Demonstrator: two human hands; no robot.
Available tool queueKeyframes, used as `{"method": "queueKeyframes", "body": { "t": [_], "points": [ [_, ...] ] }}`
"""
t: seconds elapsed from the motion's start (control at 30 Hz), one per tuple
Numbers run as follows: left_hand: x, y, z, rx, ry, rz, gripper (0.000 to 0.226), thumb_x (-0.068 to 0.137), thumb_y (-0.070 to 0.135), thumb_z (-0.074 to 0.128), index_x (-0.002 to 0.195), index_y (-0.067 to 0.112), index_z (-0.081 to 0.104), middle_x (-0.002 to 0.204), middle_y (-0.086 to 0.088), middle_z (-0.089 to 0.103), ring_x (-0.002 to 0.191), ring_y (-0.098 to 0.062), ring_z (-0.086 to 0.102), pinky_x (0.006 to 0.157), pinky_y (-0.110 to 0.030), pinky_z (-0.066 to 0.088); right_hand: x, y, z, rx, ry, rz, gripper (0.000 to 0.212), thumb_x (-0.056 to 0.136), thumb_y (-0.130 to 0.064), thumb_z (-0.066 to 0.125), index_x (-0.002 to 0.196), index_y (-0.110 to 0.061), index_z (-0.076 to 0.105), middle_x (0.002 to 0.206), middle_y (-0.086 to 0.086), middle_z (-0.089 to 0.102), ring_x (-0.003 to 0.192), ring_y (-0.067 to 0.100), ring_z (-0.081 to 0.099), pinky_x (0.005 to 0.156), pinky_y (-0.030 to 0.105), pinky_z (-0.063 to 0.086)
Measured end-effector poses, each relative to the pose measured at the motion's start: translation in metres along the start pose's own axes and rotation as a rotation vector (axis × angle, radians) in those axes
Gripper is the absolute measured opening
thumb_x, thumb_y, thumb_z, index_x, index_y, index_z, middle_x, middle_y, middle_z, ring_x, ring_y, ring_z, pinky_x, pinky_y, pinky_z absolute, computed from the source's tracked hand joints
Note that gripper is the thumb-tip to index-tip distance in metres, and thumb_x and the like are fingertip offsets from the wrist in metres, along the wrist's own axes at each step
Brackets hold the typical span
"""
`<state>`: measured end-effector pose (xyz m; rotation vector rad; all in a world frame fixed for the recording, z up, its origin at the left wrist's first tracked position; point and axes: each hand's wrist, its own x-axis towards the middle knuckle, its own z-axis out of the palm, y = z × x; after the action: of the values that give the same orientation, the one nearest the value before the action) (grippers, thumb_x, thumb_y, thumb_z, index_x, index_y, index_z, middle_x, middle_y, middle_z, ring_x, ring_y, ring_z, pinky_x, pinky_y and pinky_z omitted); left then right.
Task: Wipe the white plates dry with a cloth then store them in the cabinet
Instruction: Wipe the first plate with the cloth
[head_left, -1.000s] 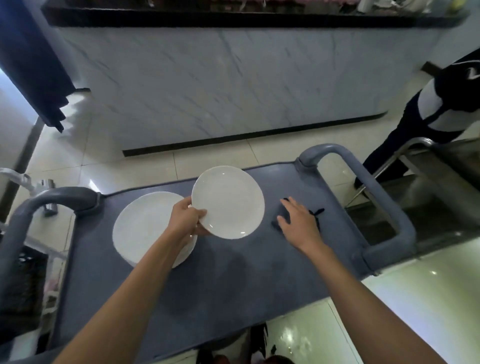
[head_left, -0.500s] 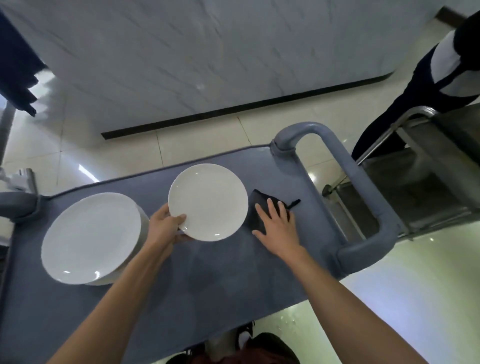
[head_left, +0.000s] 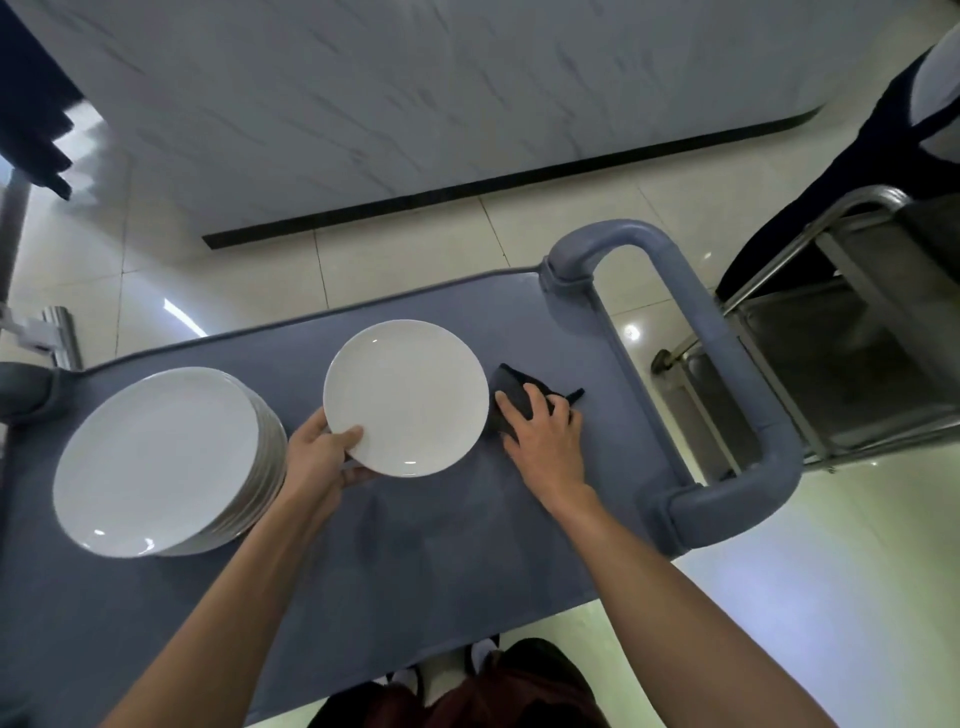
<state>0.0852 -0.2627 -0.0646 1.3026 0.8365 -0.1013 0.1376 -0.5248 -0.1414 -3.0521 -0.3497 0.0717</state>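
A single white plate is held just above the grey cart top by my left hand, thumb on its near-left rim and fingers beneath. A stack of several white plates sits on the cart's left side. A dark cloth lies on the cart just right of the held plate. My right hand rests on the cloth with its fingers curling over it. No cabinet is in view.
The cart's thick grey handle loops up at the right end. A steel trolley stands just beyond it, with another person's dark-clothed legs behind. A marble-faced counter wall runs across the far side of the tiled floor.
The view has tilted down and shifted, showing the whole plate stack. My right hand's fingers have curled onto the cloth, which is bunched. My left hand holds the plate as before.
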Motion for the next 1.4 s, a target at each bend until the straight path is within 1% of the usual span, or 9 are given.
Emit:
{"method": "queueKeyframes", "body": {
  "t": [0.1, 0.3, 0.4, 0.57, 0.7, 0.8, 1.0, 1.23, 1.4],
  "points": [
    [-0.001, 0.003, -0.001, -0.007, -0.018, 0.002, 0.038, 0.095, -0.005, 0.053, 0.127, 0.014, 0.063, 0.116, -0.009, 0.068, 0.091, -0.033, 0.069, 0.067, -0.054, 0.062, -0.001, 0.002, 0.002, 0.111, 0.098, 0.04, 0.053, 0.086, -0.029, 0.074, 0.136, -0.03, 0.058, 0.136, 0.007, 0.055, 0.104, 0.033, 0.052, 0.081, 0.048, 0.045],
    [0.0, 0.009, -0.011, -0.022, -0.033, -0.001, 0.039, 0.096, -0.006, 0.053, 0.127, 0.016, 0.062, 0.114, -0.01, 0.068, 0.093, -0.036, 0.068, 0.077, -0.065, 0.058, 0.008, -0.004, -0.015, 0.713, 0.212, 0.354, 0.041, 0.1, -0.031, 0.056, 0.14, -0.024, 0.056, 0.133, -0.003, 0.06, 0.116, 0.023, 0.051, 0.098, 0.045, 0.048],
    [0.002, 0.011, -0.013, -0.014, -0.058, 0.005, 0.04, 0.095, -0.008, 0.053, 0.127, 0.014, 0.063, 0.114, -0.012, 0.069, 0.093, -0.036, 0.069, 0.075, -0.062, 0.059, 0.007, -0.013, -0.037, 0.841, 0.288, 0.352, 0.039, 0.101, -0.033, 0.052, 0.139, -0.024, 0.055, 0.127, -0.007, 0.06, 0.118, 0.017, 0.049, 0.099, 0.041, 0.048],
    [-0.004, 0.012, -0.007, 0.007, -0.124, 0.012, 0.041, 0.093, -0.01, 0.054, 0.122, 0.017, 0.065, 0.113, -0.013, 0.07, 0.095, -0.038, 0.068, 0.071, -0.055, 0.061, 0.003, -0.047, -0.063, 0.76, 0.354, 0.143, 0.041, 0.102, -0.031, 0.054, 0.143, -0.026, 0.053, 0.138, -0.009, 0.054, 0.119, 0.014, 0.043, 0.098, 0.029, 0.043],
    [-0.014, 0.015, -0.001, 0.003, -0.177, 0.009, 0.041, 0.093, -0.01, 0.055, 0.126, 0.013, 0.065, 0.112, -0.012, 0.071, 0.096, -0.037, 0.07, 0.066, -0.048, 0.062, 0.008, -0.077, -0.063, 0.573, 0.385, -0.049, 0.04, 0.099, -0.035, 0.051, 0.137, -0.025, 0.06, 0.136, -0.001, 0.057, 0.112, 0.027, 0.049, 0.095, 0.044, 0.045],
    [-0.02, 0.018, 0.0, 0.002, -0.235, 0.022, 0.041, 0.092, -0.01, 0.056, 0.124, 0.014, 0.068, 0.112, -0.012, 0.073, 0.095, -0.036, 0.072, 0.064, -0.042, 0.061, 0.008, -0.097, -0.058, 0.429, 0.374, -0.084, 0.041, 0.094, -0.038, 0.05, 0.131, -0.029, 0.065, 0.135, 0.001, 0.06, 0.118, 0.026, 0.05, 0.092, 0.046, 0.045],
    [-0.023, 0.023, -0.003, -0.006, -0.242, 0.029, 0.04, 0.091, -0.011, 0.056, 0.121, 0.012, 0.069, 0.11, -0.016, 0.074, 0.093, -0.034, 0.074, 0.062, -0.044, 0.06, 0.007, -0.109, -0.046, 0.352, 0.325, -0.205, 0.045, 0.098, -0.037, 0.044, 0.139, -0.025, 0.058, 0.152, 0.006, 0.047, 0.145, 0.026, 0.036, 0.117, 0.053, 0.02],
    [-0.024, 0.024, -0.012, -0.006, -0.317, 0.023, 0.044, 0.089, -0.014, 0.057, 0.121, 0.013, 0.069, 0.11, -0.016, 0.074, 0.097, -0.036, 0.073, 0.065, -0.043, 0.059, 0.01, -0.123, -0.054, 0.358, 0.306, -0.37, 0.046, 0.102, -0.032, 0.039, 0.145, -0.02, 0.051, 0.157, 0.008, 0.04, 0.146, 0.027, 0.034, 0.118, 0.051, 0.019],
    [-0.027, 0.025, -0.015, 0.001, -0.371, 0.021, 0.037, 0.087, -0.015, 0.059, 0.115, 0.006, 0.068, 0.107, -0.019, 0.073, 0.096, -0.037, 0.073, 0.066, -0.047, 0.06, 0.022, -0.134, -0.072, 0.305, 0.265, -0.437, 0.05, 0.105, -0.032, 0.033, 0.153, -0.021, 0.036, 0.163, 0.008, 0.027, 0.151, 0.026, 0.022, 0.121, 0.05, 0.014]
  ]
}}
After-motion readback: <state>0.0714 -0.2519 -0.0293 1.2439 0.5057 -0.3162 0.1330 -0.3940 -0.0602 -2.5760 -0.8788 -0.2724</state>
